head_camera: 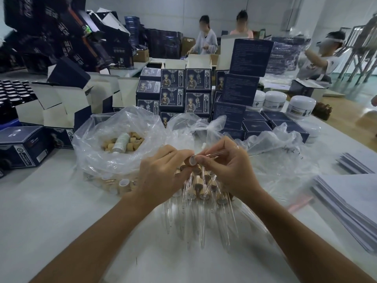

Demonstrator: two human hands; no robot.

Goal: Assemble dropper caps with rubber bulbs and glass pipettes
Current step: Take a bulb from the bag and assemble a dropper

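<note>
The left hand point(163, 174) pinched a dropper cap point(190, 160) above the desk point(51, 201), its fingers hiding most of it. The right hand point(226, 162) pinched a glass pipette point(212, 154), its tip lost against clear plastic. Print on the dark boxes point(197, 82) was too blurred to read.

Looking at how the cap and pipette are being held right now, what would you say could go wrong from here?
1. The right hand pinches a thin glass pipette at the cap held by the left hand; pushed in at an angle, the glass might snap.
2. The finished droppers lie piled right under both hands, so a dropped part or a lowered wrist could crack them.
</note>
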